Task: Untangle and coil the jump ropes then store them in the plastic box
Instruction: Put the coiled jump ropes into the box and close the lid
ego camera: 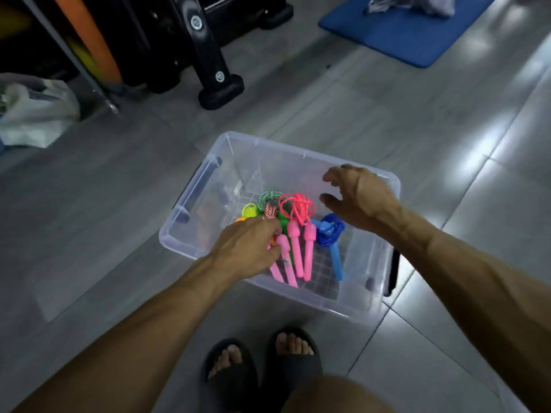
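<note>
Reaching down from the lower left, the left hand (247,245) sits inside the clear plastic box (190,192), knuckles up and wrist bent, its fingers curled around the upper end of a pink handle (286,263) among the jump ropes (298,234). Just beyond those fingertips lie a yellow-green loop (249,210) and a green-and-white braided coil (268,198); beside them, toward the other hand, a pink cord (298,205) is bunched above more pink handles. The right hand (357,198) comes in from the right with the forearm stretched straight, hovering over the far right part of the box, fingers spread and loosely bent, gripping nothing. Below its thumb rests a blue rope (329,234), coiled on its blue handle. The box stands on grey floor tiles (387,114), in front of two feet in black slippers (262,368).
</note>
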Tool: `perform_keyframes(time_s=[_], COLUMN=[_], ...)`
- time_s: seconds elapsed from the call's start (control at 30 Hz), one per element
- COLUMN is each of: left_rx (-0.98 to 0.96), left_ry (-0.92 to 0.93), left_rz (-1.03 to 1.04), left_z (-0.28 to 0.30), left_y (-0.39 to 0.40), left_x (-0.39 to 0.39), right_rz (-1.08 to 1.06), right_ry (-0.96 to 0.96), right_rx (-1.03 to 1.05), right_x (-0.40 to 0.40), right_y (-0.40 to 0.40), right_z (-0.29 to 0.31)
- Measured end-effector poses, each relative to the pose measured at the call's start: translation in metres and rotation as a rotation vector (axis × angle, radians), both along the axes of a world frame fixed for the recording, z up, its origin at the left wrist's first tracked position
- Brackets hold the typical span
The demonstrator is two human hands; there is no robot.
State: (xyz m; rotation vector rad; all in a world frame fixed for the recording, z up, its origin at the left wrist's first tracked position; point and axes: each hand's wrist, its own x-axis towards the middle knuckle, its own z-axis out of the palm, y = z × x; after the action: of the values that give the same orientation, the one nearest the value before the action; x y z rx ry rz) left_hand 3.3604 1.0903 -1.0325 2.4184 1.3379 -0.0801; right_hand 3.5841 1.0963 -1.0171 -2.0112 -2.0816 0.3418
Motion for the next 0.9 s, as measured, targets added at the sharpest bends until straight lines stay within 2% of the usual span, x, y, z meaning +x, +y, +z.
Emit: perform_keyframes(time_s=[0.17,0.33,0.5,0.67,0.8,0.9], left_rx=[0.055,0.104,0.037,-0.089,-0.182,-0.22], left_ry=[-0.078,-0.081,-0.053,-0.006,0.017,-0.038], left_rz=[-0.17,-0.371,-0.533,-0.676,-0.771,-0.769], left_z=[0.04,0.041,-0.001,-0.062,-0.115,-0.146], left_y=[-0.037,-0.065,-0.096,-0.136,-0.172,-0.189], left_x=[0.04,0.115,0.207,0.299,0.354,0.385], right_rz=[-0.059,-0.203,-0.42,-0.627,-0.786,-0.888], right_ry=[-0.083,-0.145,-0.081,-0.027,0.002,0.044], right_rx=[0.015,0.002,-0.036,-0.163,-0.279,-0.381], right_x=[0.04,0.102,0.192,0.279,0.321,0.338], right_y=[-0.052,-0.104,-0.17,-0.26,-0.334,-0.377], right_z=[0.05,0.051,0.014,-0.041,-0.091,-0.124])
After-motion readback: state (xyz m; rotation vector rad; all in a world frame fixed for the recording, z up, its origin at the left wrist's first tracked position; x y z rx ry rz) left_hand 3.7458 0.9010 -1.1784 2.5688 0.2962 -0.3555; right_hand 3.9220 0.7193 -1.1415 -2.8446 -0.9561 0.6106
